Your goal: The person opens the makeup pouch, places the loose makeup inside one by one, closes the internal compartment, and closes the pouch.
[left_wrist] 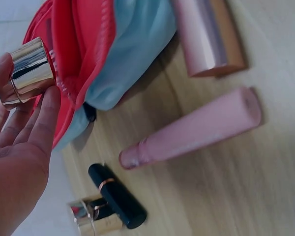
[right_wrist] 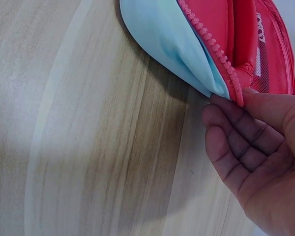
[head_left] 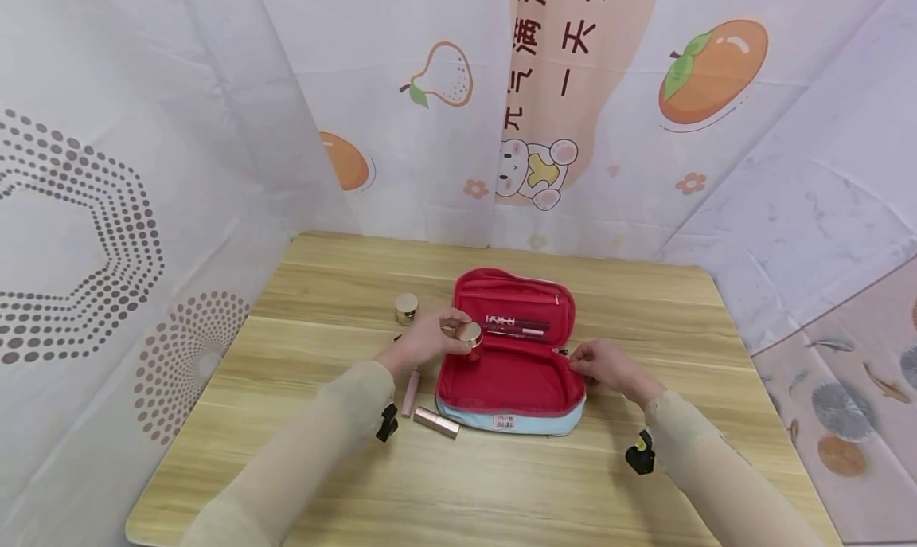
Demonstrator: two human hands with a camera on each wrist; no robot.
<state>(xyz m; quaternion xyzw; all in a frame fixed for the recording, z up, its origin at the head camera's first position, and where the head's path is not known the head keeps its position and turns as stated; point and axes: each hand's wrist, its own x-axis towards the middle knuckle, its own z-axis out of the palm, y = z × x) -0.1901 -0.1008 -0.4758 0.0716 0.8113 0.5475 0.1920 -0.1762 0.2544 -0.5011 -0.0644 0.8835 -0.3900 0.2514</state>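
A cosmetic pouch (head_left: pixel 510 376), light blue outside and red inside, lies unzipped on the table with its lid flap raised at the back. My left hand (head_left: pixel 424 341) holds a small shiny gold jar (left_wrist: pixel 33 69) between thumb and fingers, over the pouch's left side. At the opposite side, my right hand (head_left: pixel 605 365) pinches the pouch's zippered edge (right_wrist: pixel 221 61) between thumb and forefinger, its other fingers curled below. A dark slim tube (head_left: pixel 532 324) and other slender items sit in the flap's mesh pocket.
Left of the pouch lie a pink tube (head_left: pixel 411 394) and a metallic pink lipstick case (head_left: pixel 437 422). Another gold-lidded jar (head_left: pixel 406 308) stands farther back. A black lipstick tube (left_wrist: pixel 118 196) with a gold band lies near it. Curtains hang behind the wooden table (head_left: pixel 494 491).
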